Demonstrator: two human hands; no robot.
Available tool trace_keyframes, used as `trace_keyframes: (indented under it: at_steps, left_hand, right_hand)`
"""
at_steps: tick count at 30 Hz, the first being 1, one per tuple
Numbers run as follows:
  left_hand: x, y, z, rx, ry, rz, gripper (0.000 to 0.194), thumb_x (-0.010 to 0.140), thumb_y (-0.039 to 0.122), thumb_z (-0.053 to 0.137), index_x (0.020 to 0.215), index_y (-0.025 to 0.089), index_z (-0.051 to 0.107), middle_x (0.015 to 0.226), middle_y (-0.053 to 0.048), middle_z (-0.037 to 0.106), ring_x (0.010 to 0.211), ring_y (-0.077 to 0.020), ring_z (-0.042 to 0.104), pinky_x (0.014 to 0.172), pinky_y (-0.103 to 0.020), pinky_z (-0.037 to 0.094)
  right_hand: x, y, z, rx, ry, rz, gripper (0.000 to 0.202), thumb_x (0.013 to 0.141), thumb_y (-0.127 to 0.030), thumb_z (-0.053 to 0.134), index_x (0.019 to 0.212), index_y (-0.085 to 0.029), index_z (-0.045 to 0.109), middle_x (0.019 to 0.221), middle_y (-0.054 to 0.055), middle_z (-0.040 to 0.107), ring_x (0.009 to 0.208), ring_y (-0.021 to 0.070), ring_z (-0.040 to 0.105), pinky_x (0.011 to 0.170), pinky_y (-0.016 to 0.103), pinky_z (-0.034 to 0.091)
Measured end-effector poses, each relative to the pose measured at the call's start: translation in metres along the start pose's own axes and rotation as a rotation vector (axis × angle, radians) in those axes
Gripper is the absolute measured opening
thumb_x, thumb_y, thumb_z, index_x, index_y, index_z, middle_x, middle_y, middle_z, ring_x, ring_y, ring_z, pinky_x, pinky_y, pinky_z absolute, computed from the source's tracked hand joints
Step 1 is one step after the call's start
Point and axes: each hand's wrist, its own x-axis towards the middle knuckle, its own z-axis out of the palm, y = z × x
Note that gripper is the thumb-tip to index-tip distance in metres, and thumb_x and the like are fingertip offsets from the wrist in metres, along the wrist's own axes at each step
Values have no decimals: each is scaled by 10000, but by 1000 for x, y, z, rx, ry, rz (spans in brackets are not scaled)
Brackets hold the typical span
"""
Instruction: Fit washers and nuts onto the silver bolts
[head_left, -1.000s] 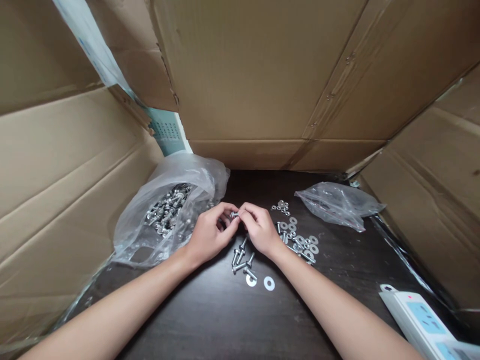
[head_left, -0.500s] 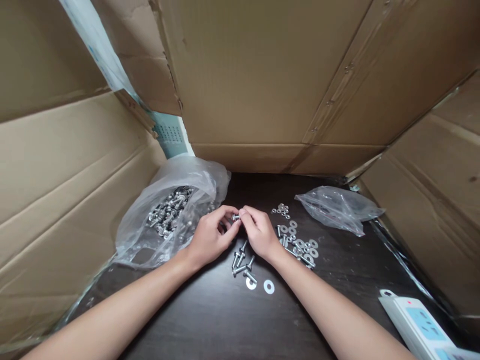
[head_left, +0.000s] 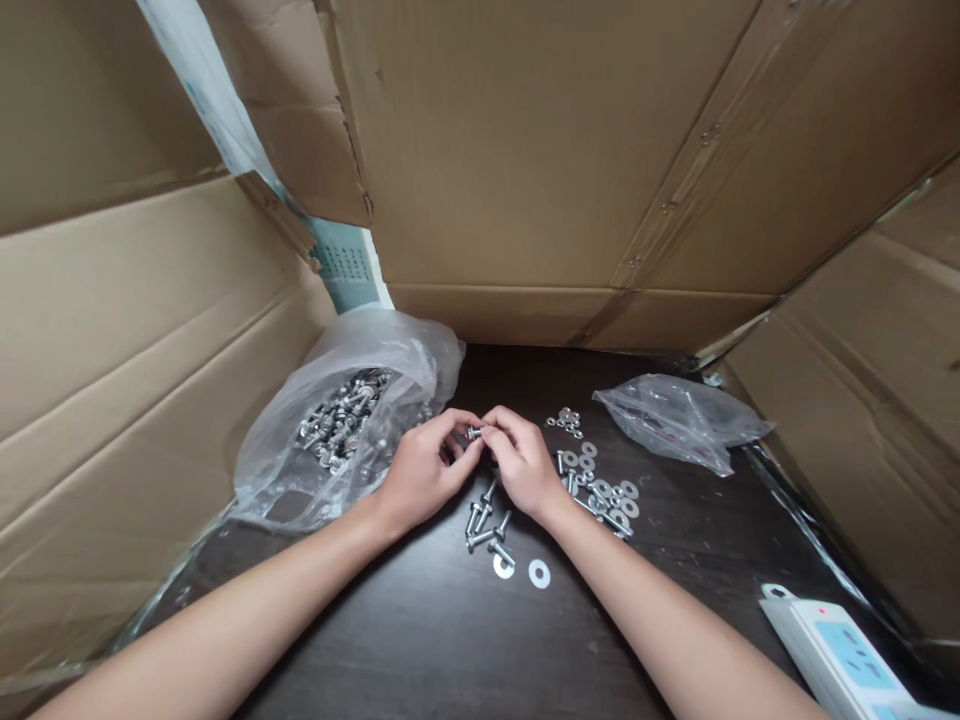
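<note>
Fingertips of both hands meet over the dark table, pinching one small metal bolt between them. My left hand grips its left end, and my right hand closes on the other end, which the fingers mostly hide. Whether a nut sits on it is too small to tell. Just below the hands lie several bolts in a loose group, one of them over a flat washer. A single washer rests nearer to me. Beyond my right wrist are more bolts and washers in a heap, with small nuts behind.
An open plastic bag full of metal hardware stands at the left. At the back right lies a flattened clear bag. A white power strip sits at the front right. Cardboard walls enclose the dark table.
Both hands stay together at the same spot, still pinching the bolt, with the right fingers slightly shifted around it. The whole view has moved a little; the loose hardware lies as before.
</note>
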Motion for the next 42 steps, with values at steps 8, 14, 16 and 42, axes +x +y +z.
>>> trace_keyframes:
  at_steps: [8, 14, 16, 42]
  left_hand:
    - [0, -1, 0, -8, -1, -1, 147, 911, 211, 631, 1045, 170, 673, 851, -24, 744, 637, -120, 661, 578, -206, 531]
    - [0, 0, 0, -6, 16, -19, 127, 916, 222, 631, 1024, 173, 674, 859, -29, 748, 630, -124, 660, 567, -210, 524]
    - [0, 1, 0, -5, 19, -13, 124, 918, 222, 628, 1022, 172, 673, 866, -30, 747, 630, -121, 659, 565, -207, 522]
    - [0, 0, -1, -47, -12, -65, 120, 935, 212, 627, 1045, 181, 662, 892, -26, 755, 658, -132, 688, 574, -218, 523]
  right_hand:
    - [-1, -1, 2, -35, 14, -29, 279, 948, -308, 460, 687, -220, 502, 634, -24, 477, 623, 152, 456, 609, 285, 345]
    - [0, -3, 1, -7, 18, -19, 286, 952, -329, 479, 693, -216, 524, 647, -18, 492, 643, 154, 479, 620, 285, 362]
    - [0, -2, 1, 20, 17, -13, 253, 936, -330, 494, 720, -212, 548, 682, -9, 525, 656, 157, 496, 624, 286, 378]
    - [0, -1, 0, 52, 13, 21, 191, 899, -328, 525, 759, -214, 586, 710, 4, 567, 669, 167, 524, 614, 280, 409]
